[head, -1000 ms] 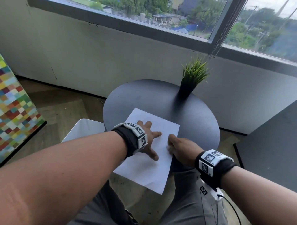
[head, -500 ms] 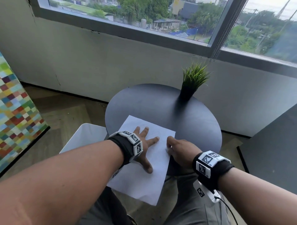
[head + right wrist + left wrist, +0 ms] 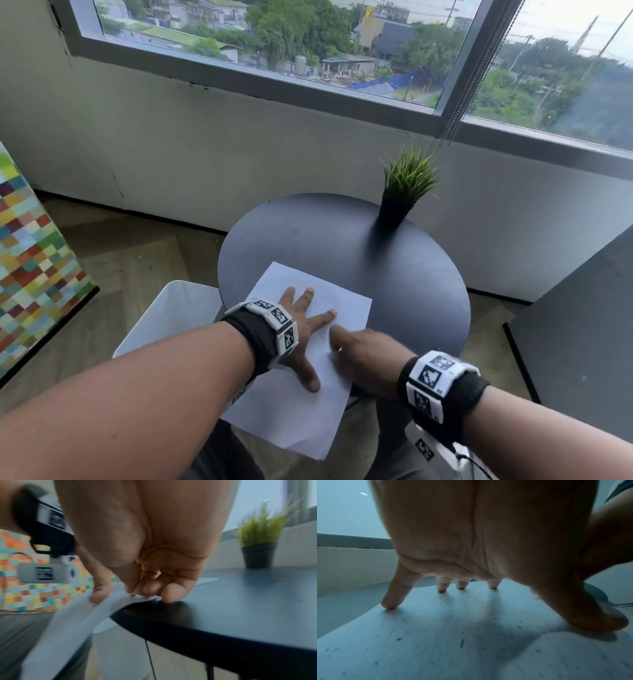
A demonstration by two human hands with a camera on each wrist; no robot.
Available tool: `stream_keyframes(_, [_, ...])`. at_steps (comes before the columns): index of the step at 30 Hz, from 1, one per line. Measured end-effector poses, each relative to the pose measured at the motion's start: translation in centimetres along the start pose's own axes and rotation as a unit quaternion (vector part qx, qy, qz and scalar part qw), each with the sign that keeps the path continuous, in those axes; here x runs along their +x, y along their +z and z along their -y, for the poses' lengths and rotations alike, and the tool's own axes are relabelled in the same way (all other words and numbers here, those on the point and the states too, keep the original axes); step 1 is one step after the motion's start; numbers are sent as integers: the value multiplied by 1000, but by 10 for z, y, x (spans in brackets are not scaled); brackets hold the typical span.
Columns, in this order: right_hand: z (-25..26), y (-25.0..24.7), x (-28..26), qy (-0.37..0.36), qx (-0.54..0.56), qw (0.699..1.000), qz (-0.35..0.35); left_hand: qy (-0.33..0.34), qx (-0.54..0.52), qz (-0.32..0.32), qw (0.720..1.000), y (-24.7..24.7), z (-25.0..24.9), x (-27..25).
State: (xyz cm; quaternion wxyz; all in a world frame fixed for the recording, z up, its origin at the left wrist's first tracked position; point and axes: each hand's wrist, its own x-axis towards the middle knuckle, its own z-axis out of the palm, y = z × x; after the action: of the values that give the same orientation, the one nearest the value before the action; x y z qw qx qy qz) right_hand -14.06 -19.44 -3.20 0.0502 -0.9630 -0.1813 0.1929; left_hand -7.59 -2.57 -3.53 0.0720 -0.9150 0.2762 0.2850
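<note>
1 sheet of paper (image 3: 294, 421), 1 rnd table (image 3: 342, 240), 1 potted plant (image 3: 407, 181).

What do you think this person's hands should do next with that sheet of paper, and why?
Probably the right hand should pinch the paper at its right edge and lift it slightly. The left hand lies flat, fingers spread, pinning the paper to the table, while the right hand's curled fingers touch that edge, near the rim it overhangs.
</note>
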Motion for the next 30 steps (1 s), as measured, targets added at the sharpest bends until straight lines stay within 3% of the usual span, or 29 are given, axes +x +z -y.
stream_keyframes(3, [3, 3, -1, -20, 11, 999, 23, 4, 3, -2, 1000, -2, 0, -2])
stream_keyframes(8, [-27, -12, 10, 96, 43, 994, -41, 0, 1, 1, 1000, -1, 0, -2])
stream_keyframes(12, [9, 3, 1, -25, 11, 999, 19, 3, 4, -3, 1000, -1, 0, -3])
stream_keyframes(14, [8, 4, 1, -31, 14, 999, 18, 6, 2, -4, 1000, -1, 1, -3])
stream_keyframes(18, [-38, -10, 16, 126, 90, 987, -41, 1, -8, -7, 1000, 1, 0, -2])
stream_keyframes(20, [-51, -11, 22, 161, 113, 979, -54, -2, -17, -15, 1000, 2, 1, 0])
stream_keyframes(27, [-46, -7, 19, 162, 93, 980, -62, -28, -26, -51, 998, 11, 12, 8])
stream_keyframes(30, [-20, -2, 13, 91, 65, 993, -43, -26, -26, -54, 998, 16, 9, 12])
